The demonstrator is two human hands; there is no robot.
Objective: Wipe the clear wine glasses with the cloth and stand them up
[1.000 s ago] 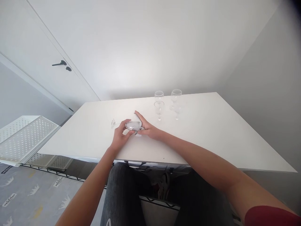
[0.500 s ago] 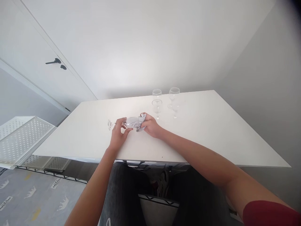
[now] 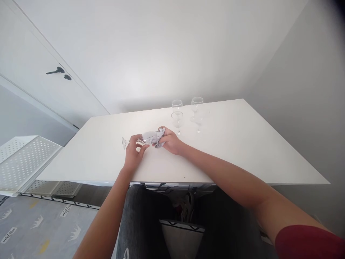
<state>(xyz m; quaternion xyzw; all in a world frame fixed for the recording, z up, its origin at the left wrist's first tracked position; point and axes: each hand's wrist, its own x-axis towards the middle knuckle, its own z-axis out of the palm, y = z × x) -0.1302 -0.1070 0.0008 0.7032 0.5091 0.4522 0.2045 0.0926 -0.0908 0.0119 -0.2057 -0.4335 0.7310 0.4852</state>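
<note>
A clear wine glass (image 3: 134, 139) lies sideways over the white table (image 3: 229, 151), its foot pointing left. My left hand (image 3: 133, 153) is closed on its stem near the bowl. My right hand (image 3: 169, 141) is closed on a small grey cloth (image 3: 154, 137) that wraps the bowl's rim end. Both hands hover just above the tabletop near its middle.
Three upright wine glasses (image 3: 178, 118) stand in a group at the table's far side, right of my hands. A white perforated shelf rack (image 3: 24, 162) sits at the left below table level. A door with a dark handle (image 3: 55, 71) is at far left.
My right hand went from lying flat over the cloth to gripping it bunched round the bowl. The glass shifted slightly left, and its foot now shows clearly.
</note>
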